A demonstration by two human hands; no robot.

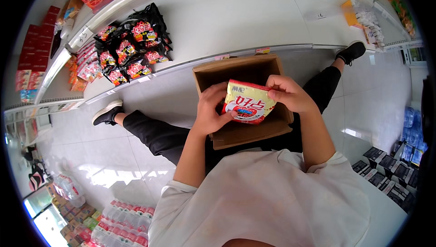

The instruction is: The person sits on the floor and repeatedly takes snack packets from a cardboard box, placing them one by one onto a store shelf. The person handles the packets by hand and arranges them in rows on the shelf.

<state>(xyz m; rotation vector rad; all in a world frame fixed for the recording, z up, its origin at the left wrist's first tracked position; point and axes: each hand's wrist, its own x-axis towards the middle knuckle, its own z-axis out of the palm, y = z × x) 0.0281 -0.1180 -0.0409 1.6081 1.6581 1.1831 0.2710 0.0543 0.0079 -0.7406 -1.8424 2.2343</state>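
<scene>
A yellow and red snack packet [253, 102] bearing writing is held up between both hands, its printed face towards me. My left hand [214, 109] grips its left side, thumb across the lower front. At the upper right corner, my right hand [289, 93] pinches the packet between thumb and fingers. Beneath the packet an open cardboard box [252, 138] stands between my legs, its flaps spread. The packet and my hands hide much of the box's inside.
Ahead runs a white store shelf [238, 15] with black snack packets [133, 49] heaped at its left. An orange carton [354, 13] sits at the shelf's right. Packs of bottles [122, 219] stand on the floor behind left; dark boxes [385, 168] lie to the right.
</scene>
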